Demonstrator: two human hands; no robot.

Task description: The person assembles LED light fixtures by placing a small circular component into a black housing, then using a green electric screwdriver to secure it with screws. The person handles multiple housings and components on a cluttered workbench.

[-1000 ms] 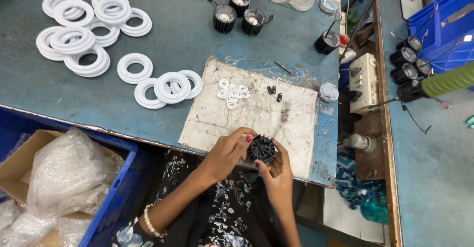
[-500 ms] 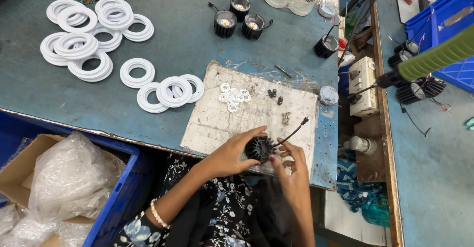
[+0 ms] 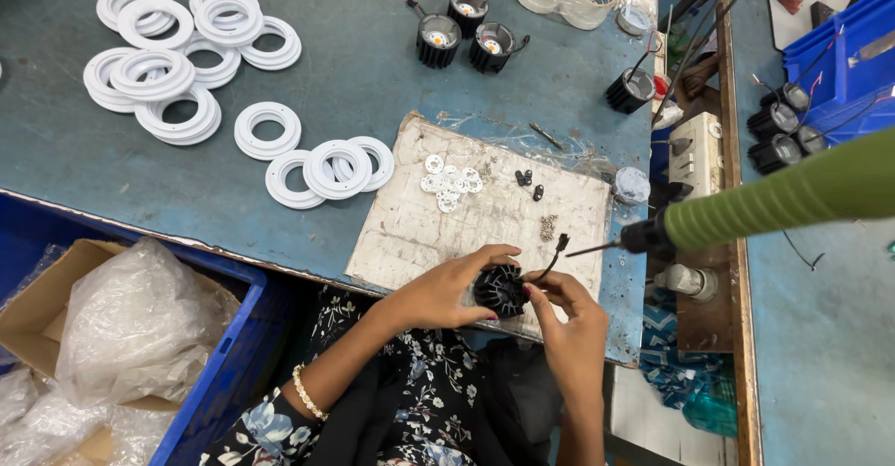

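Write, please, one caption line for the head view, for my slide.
Both hands, left hand and right hand, hold a black finned housing with a short wire over a worn board; white rings lie nearby.

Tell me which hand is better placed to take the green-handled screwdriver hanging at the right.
Right, probably. The right hand lies on the side nearer the green-handled screwdriver, only pinching the black finned round housing at its edge. The left hand cups the housing from the far side.
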